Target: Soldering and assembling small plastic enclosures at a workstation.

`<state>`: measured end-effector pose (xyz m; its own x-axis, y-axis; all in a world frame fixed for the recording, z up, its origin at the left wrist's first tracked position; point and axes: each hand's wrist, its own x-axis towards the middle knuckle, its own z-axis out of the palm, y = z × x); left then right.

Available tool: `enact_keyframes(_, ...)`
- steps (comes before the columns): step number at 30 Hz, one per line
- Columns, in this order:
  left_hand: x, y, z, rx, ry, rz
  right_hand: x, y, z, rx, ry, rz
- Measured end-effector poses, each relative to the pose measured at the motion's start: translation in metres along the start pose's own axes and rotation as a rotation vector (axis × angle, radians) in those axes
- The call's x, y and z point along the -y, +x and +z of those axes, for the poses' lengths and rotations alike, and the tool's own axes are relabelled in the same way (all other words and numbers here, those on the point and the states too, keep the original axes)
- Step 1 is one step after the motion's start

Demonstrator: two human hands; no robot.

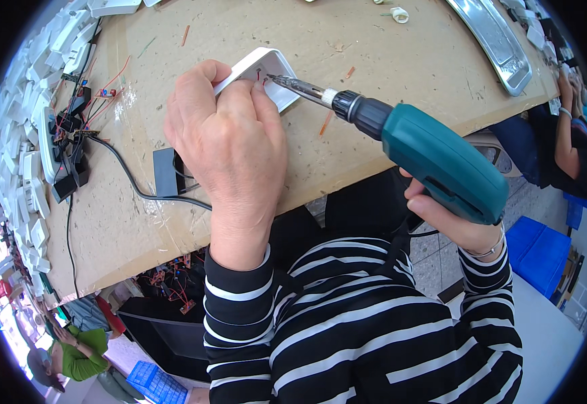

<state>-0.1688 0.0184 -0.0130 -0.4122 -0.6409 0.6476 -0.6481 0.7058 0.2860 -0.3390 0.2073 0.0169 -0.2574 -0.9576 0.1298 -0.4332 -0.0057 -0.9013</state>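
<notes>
Holds, over the near edge of a broad, scuffed brown table [347,145], a teal-and-black plastic pistol-shaped tool with a slim metal barrel [431,155] in the right hand [451,219], with fingers closed beneath its body and partly hidden by it. Runs lengthwise from lower right to upper left, pointing into a shallow white plastic housing [283,99]. Grips that housing over the table in the left hand [229,131], with fingers curled over its wall and into its hollow. Opens toward the lower right, facing the barrel; cannot tell its full long axis behind the covering hand. Includes, around these, a heap of white plastic casings [27,161] along the left, a long shiny metal tray [492,44] at upper right, a black cable [185,200] reaching the left wrist, a flat black rectangular block [166,174] just beside it, and thin copper-coloured strips [185,36] scattered about.
</notes>
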Motion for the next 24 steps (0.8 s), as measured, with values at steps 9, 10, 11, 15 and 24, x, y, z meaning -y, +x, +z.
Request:
enact_keyframes(9, -0.001, -0.002, -0.001, 0.011, -0.005, -0.016, 0.008, -0.018, -0.009, 0.053, 0.227, 0.060)
enact_keyframes(10, -0.001, -0.003, -0.001, 0.015, -0.004, -0.018, 0.008, -0.018, -0.008, 0.032, 0.263, 0.062)
enact_keyframes(11, 0.001, -0.003, 0.001, 0.017, -0.005, -0.019, 0.008, -0.017, -0.007, 0.032, 0.263, 0.063)
enact_keyframes(15, 0.000, -0.001, -0.001, -0.001, -0.028, -0.026, 0.014, -0.019, -0.005, -0.046, 0.334, 0.176)
enact_keyframes(24, 0.006, 0.003, 0.000, -0.002, -0.079, -0.052, 0.013, -0.016, -0.002, -0.134, 0.414, 0.264)
